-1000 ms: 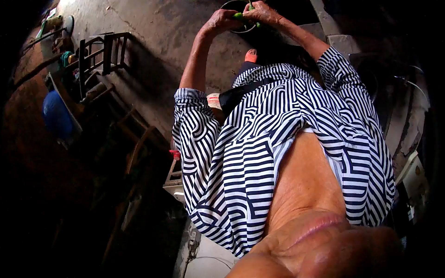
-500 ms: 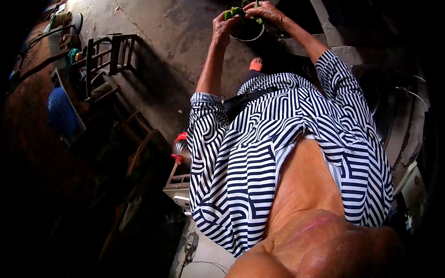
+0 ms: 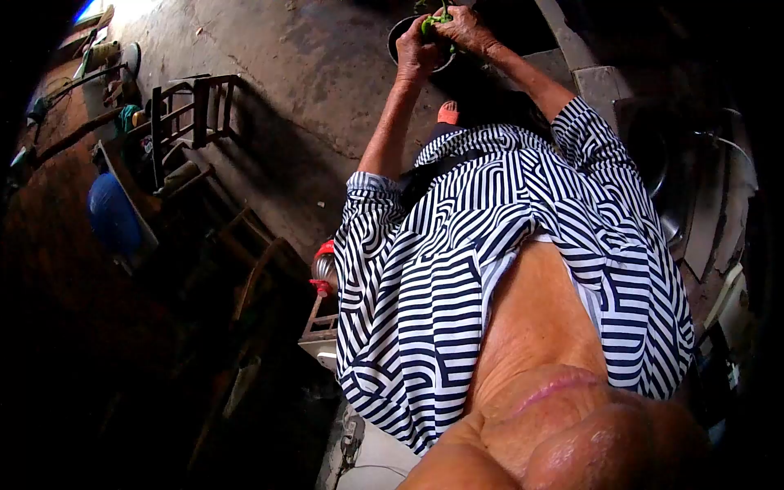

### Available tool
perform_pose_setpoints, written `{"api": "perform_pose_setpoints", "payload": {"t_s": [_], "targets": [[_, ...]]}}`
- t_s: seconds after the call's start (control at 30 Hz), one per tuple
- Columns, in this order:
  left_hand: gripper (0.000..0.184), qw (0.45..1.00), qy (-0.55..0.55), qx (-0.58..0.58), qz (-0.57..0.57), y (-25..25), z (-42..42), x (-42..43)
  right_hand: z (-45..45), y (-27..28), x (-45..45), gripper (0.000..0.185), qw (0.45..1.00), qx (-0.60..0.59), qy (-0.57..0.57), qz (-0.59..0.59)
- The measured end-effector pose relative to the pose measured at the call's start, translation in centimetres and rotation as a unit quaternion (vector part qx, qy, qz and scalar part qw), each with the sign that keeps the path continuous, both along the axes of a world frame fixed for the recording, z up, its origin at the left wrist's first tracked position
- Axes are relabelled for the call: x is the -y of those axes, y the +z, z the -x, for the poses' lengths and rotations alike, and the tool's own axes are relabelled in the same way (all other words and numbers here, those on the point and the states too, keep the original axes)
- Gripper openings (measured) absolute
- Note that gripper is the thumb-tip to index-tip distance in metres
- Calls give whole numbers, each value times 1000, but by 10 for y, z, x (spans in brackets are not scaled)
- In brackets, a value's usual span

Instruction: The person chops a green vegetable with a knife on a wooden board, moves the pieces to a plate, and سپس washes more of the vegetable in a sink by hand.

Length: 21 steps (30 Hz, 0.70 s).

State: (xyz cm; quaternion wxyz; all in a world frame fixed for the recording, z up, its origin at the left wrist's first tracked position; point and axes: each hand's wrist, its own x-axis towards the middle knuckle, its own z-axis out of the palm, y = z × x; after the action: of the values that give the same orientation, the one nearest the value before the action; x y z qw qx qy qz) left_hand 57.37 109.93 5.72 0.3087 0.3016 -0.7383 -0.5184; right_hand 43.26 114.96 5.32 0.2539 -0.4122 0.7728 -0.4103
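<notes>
At the top of the head view, my left hand and my right hand are close together over a dark round bucket with a pale rim. Green vegetable stems are between them. The fingers of my left hand are closed around part of the stems. My right hand pinches the stems from the other side. What lies inside the bucket is mostly hidden by my hands.
A dark wooden stool or rack stands on the concrete floor at the left. Beyond it lie a blue rounded object and clutter. A red-capped clear bottle is beside my left side. My foot is below the bucket.
Both hands have come closer together over the bucket, with the green stems now bunched between them. My left hand has shifted slightly right and down in the view, and more of the bucket's left rim shows.
</notes>
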Motion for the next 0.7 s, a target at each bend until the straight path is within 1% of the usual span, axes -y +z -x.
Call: {"api": "perform_pose_setpoints", "payload": {"t_s": [0.03,0.1,0.13,0.2,0.23,0.27,0.3,0.33,0.37,0.4,0.43,0.47,0.5,0.53,0.57,0.6,0.63,0.67,0.7], "targets": [[48,1000,-1,0,0,0,4,-4,2,-11,0,26,1000,0,-1,0],[50,994,55,34,91,7,9,-8,3,-17,1,26,992,-91,-54,65],[50,994,56,33,91,13,9,-8,2,-16,1,26,992,-92,-53,64],[37,999,27,17,-15,24,3,-11,1,-13,0,27,981,-148,-80,100],[32,998,12,9,-69,28,2,-11,2,-12,1,27,981,-148,-79,98],[32,997,14,9,-71,33,5,-12,2,-11,2,27,984,-127,-88,87],[35,996,34,-19,-76,34,7,-11,2,-9,4,28,987,-105,-95,76],[38,994,54,-46,-79,34,8,-10,-2,28,-4,28,996,-53,-73,14],[38,994,56,-46,-80,34,6,-7,-2,30,-4,28,996,-53,-71,13],[38,979,8,-99,-176,34,2,-2,1,27,-5,28,998,12,-54,31],[38,950,-40,-151,-269,33,0,0,4,25,-5,28,995,75,-37,48],[30,961,4,-143,-238,34,3,-4,4,21,-4,27,985,154,-34,72],[30,961,4,-144,-238,25,7,-4,7,18,-3,27,985,154,-34,71],[33,985,39,-98,-139,11,11,-1,9,16,-1,26,993,109,-24,32],[38,995,72,-49,-39,-3,13,0,9,13,-2,25,998,65,-16,-7],[34,994,104,-5,-14,-7,18,0,7,13,-4,25,998,65,-16,-8],[34,994,105,-5,-15,-11,19,1,5,13,-8,24,998,53,-17,19],[35,995,90,40,-11,-14,19,2,5,14,-9,22,998,39,-18,45],[35,994,74,85,-8,-18,20,3,5,10,-10,22,998,39,-17,44]]}}
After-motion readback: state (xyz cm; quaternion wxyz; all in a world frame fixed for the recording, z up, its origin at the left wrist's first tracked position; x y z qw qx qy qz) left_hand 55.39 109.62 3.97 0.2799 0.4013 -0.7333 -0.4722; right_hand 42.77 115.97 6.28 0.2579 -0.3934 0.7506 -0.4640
